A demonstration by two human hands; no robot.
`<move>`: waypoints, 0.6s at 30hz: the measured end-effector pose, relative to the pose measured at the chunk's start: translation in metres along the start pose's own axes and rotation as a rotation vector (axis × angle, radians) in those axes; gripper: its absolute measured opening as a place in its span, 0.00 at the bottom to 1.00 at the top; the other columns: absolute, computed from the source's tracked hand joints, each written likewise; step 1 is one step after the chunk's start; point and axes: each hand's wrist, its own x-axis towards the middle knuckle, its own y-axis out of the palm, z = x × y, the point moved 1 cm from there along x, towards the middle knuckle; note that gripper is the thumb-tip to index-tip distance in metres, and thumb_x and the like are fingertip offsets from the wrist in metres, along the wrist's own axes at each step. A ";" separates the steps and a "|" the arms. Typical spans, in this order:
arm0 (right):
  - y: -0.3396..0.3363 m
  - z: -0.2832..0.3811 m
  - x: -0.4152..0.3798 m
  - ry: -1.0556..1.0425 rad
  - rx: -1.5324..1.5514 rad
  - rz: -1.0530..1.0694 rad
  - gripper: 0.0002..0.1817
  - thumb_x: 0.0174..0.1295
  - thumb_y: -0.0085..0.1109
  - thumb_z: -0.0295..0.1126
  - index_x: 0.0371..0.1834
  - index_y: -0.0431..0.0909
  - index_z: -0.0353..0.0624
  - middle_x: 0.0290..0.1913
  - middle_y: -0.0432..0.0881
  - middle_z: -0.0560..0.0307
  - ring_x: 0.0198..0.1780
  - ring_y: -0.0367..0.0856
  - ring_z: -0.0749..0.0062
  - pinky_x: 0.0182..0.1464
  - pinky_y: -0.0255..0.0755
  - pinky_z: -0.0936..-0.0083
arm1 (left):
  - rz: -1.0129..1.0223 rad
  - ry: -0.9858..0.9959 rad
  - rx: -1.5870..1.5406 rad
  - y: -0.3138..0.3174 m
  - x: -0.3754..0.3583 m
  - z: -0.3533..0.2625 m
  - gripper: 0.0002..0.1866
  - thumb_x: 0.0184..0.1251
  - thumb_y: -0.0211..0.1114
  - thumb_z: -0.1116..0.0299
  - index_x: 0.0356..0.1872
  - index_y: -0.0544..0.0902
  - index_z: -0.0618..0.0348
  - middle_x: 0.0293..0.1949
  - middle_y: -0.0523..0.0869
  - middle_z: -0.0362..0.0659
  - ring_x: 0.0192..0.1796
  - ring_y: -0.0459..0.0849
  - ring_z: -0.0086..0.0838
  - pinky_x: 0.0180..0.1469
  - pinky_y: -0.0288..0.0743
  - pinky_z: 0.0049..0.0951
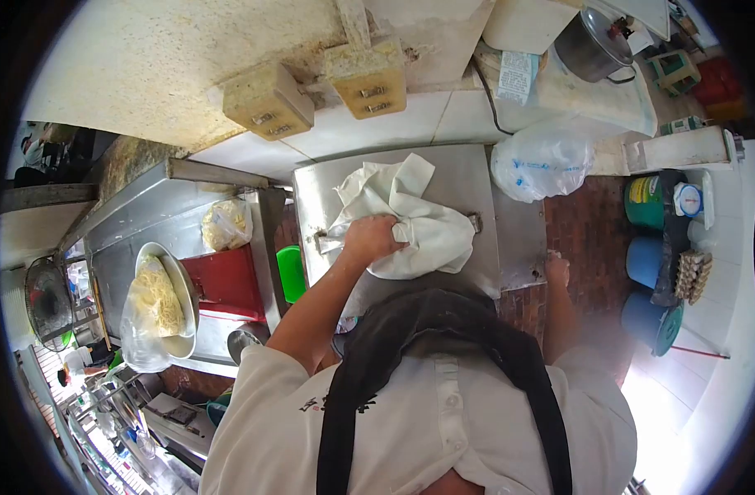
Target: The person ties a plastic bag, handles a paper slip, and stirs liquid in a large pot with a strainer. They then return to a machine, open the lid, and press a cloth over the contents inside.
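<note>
A crumpled white cloth (431, 231) lies on a steel lid or top (311, 191) that has a small handle at either side. My left hand (374, 240) is closed on the cloth near its middle. Off to the right, beside the steel surface's edge, my right hand (557, 269) hangs low over the brick-coloured floor, and its fingers are too small and blurred to make out. A clear plastic bag (542, 163) rests on the steel just beyond the cloth's right side.
At left, a steel counter holds a bowl (191, 309) of noodles (160, 299), a red board (222, 282) and a bagged item (226, 224). A metal pot (594, 45) stands at upper right. Blue bins (644, 262) and egg trays (693, 276) line the right side.
</note>
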 end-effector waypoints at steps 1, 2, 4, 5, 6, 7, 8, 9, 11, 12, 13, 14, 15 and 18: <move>-0.005 0.000 -0.003 -0.101 -0.080 0.037 0.36 0.75 0.46 0.53 0.64 0.68 0.22 0.65 0.77 0.28 0.67 0.77 0.40 0.67 0.73 0.49 | 0.010 -0.001 -0.007 -0.002 0.000 -0.001 0.30 0.55 0.73 0.38 0.50 0.87 0.51 0.49 0.90 0.45 0.54 0.88 0.40 0.57 0.80 0.44; -0.009 0.001 -0.005 -0.201 -0.162 0.075 0.36 0.75 0.46 0.53 0.63 0.69 0.23 0.65 0.77 0.29 0.68 0.77 0.40 0.67 0.72 0.49 | 0.010 0.006 -0.013 -0.005 0.000 -0.001 0.30 0.55 0.73 0.38 0.50 0.87 0.51 0.49 0.90 0.46 0.54 0.88 0.41 0.56 0.81 0.44; 0.005 -0.013 0.020 -0.197 -0.176 0.078 0.34 0.75 0.47 0.53 0.63 0.70 0.26 0.65 0.77 0.30 0.67 0.77 0.40 0.66 0.73 0.49 | -0.008 0.011 -0.021 -0.001 -0.001 0.000 0.31 0.55 0.73 0.37 0.49 0.87 0.52 0.49 0.90 0.46 0.53 0.88 0.42 0.56 0.81 0.43; 0.014 -0.020 0.029 -0.202 -0.176 0.079 0.33 0.74 0.48 0.52 0.63 0.72 0.29 0.65 0.78 0.31 0.67 0.78 0.39 0.66 0.73 0.48 | 0.011 0.010 -0.027 0.003 0.000 0.000 0.31 0.55 0.73 0.37 0.49 0.87 0.52 0.49 0.90 0.46 0.53 0.88 0.42 0.56 0.81 0.43; 0.011 -0.020 0.025 -0.194 -0.186 0.089 0.33 0.74 0.48 0.52 0.63 0.72 0.29 0.65 0.78 0.31 0.67 0.78 0.39 0.66 0.73 0.48 | 0.014 0.002 -0.010 0.004 0.002 0.001 0.31 0.55 0.73 0.38 0.49 0.87 0.52 0.49 0.90 0.46 0.54 0.88 0.41 0.56 0.81 0.43; 0.003 -0.014 0.014 -0.129 -0.183 0.041 0.30 0.73 0.50 0.50 0.64 0.73 0.32 0.63 0.80 0.31 0.66 0.79 0.39 0.64 0.74 0.48 | 0.012 -0.005 0.009 0.004 0.003 0.001 0.31 0.54 0.73 0.38 0.49 0.87 0.52 0.49 0.90 0.46 0.54 0.88 0.41 0.56 0.81 0.43; -0.010 0.001 0.002 -0.071 -0.178 -0.010 0.28 0.72 0.53 0.47 0.64 0.73 0.35 0.61 0.81 0.32 0.65 0.79 0.39 0.63 0.75 0.49 | -0.009 -0.002 -0.003 0.003 0.002 0.000 0.31 0.55 0.73 0.38 0.51 0.87 0.51 0.49 0.90 0.46 0.53 0.88 0.42 0.55 0.81 0.44; -0.020 0.016 -0.006 -0.237 -0.121 -0.052 0.28 0.72 0.54 0.47 0.66 0.73 0.37 0.58 0.83 0.33 0.61 0.82 0.40 0.61 0.75 0.50 | -0.001 -0.008 -0.005 0.005 0.003 0.001 0.31 0.55 0.73 0.38 0.51 0.87 0.51 0.49 0.90 0.46 0.53 0.88 0.42 0.55 0.81 0.44; -0.036 0.042 -0.036 -0.594 0.085 -0.060 0.28 0.70 0.59 0.44 0.68 0.73 0.40 0.51 0.85 0.36 0.54 0.85 0.42 0.57 0.77 0.51 | -0.031 0.026 0.006 0.009 0.005 0.003 0.32 0.55 0.73 0.38 0.53 0.87 0.50 0.48 0.90 0.47 0.52 0.89 0.42 0.55 0.81 0.44; -0.040 0.057 -0.051 -0.789 0.235 -0.034 0.28 0.68 0.62 0.41 0.69 0.73 0.41 0.48 0.86 0.37 0.50 0.86 0.42 0.54 0.77 0.52 | 0.030 -0.006 0.010 0.001 0.004 -0.002 0.32 0.55 0.73 0.38 0.54 0.87 0.49 0.47 0.91 0.47 0.53 0.88 0.43 0.56 0.81 0.44; -0.026 0.067 -0.053 -0.805 0.216 -0.013 0.28 0.67 0.64 0.39 0.68 0.73 0.41 0.46 0.86 0.39 0.48 0.85 0.43 0.53 0.77 0.53 | 0.036 0.004 0.011 0.002 0.005 -0.004 0.32 0.55 0.73 0.38 0.54 0.87 0.49 0.47 0.91 0.47 0.53 0.88 0.43 0.56 0.81 0.44; -0.011 0.072 -0.055 -0.820 0.196 0.010 0.28 0.66 0.66 0.38 0.67 0.73 0.42 0.45 0.85 0.40 0.46 0.84 0.44 0.52 0.77 0.54 | 0.033 -0.011 0.022 0.003 0.005 -0.003 0.32 0.55 0.73 0.38 0.54 0.87 0.49 0.47 0.91 0.47 0.53 0.88 0.43 0.56 0.81 0.45; -0.005 0.074 -0.058 -0.810 0.194 0.008 0.28 0.66 0.66 0.38 0.67 0.73 0.42 0.45 0.85 0.40 0.46 0.84 0.44 0.52 0.77 0.54 | 0.028 -0.029 0.032 0.004 0.005 -0.003 0.32 0.55 0.73 0.38 0.54 0.87 0.49 0.47 0.91 0.47 0.53 0.88 0.44 0.56 0.81 0.45; 0.004 0.087 -0.071 -0.922 0.052 -0.013 0.25 0.70 0.59 0.39 0.66 0.73 0.38 0.51 0.83 0.37 0.54 0.80 0.39 0.59 0.73 0.50 | 0.029 -0.034 0.028 0.004 0.006 -0.004 0.32 0.54 0.73 0.38 0.55 0.87 0.49 0.47 0.90 0.48 0.53 0.88 0.44 0.56 0.81 0.45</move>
